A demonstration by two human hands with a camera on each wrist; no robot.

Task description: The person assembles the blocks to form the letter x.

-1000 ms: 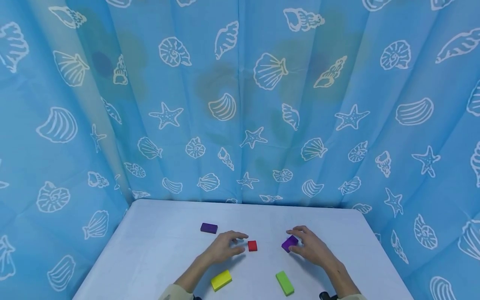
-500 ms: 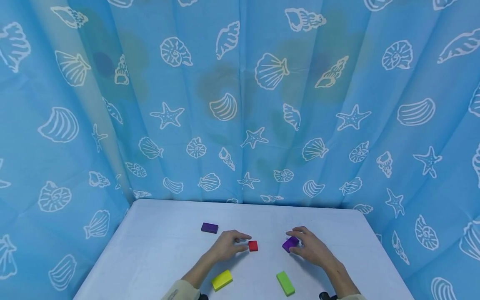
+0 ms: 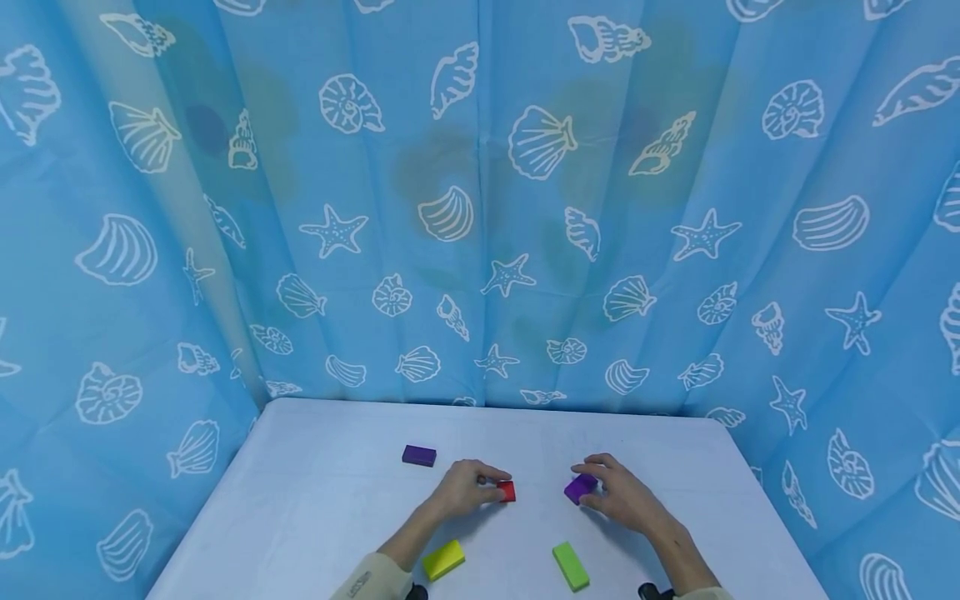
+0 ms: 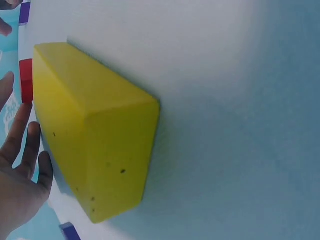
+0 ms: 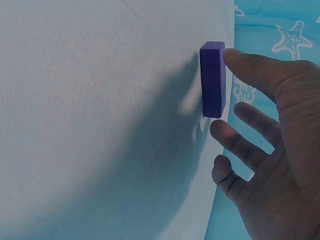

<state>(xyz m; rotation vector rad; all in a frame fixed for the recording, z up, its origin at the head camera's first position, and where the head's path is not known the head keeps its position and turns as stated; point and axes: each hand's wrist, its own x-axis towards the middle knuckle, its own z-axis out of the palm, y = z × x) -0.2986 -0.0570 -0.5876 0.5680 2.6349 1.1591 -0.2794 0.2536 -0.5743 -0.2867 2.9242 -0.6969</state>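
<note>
A small red block [image 3: 508, 490] lies near the table's middle. My left hand [image 3: 465, 490] reaches over it from the left, thumb on the near side and fingers on the far side, with fingertips right at its edges. In the left wrist view that hand's fingers look fairly straight. To the right, a purple block [image 5: 213, 80] sits between the thumb and spread fingers of my right hand [image 3: 622, 493]. The right thumb tip is at one end of the purple block, while a small gap shows at the other fingers.
A yellow block [image 3: 444, 560] lies nearer, by the left forearm. A green block [image 3: 571, 567] lies near the front, between the arms. Another purple block [image 3: 418, 455] is at the back left. A blue shell-print curtain [image 3: 480, 208] surrounds the white table [image 3: 300, 500].
My left hand has moved right, from beside the red block to over its edges, and the thumb now overlaps it. The right hand has stayed around its purple block.
</note>
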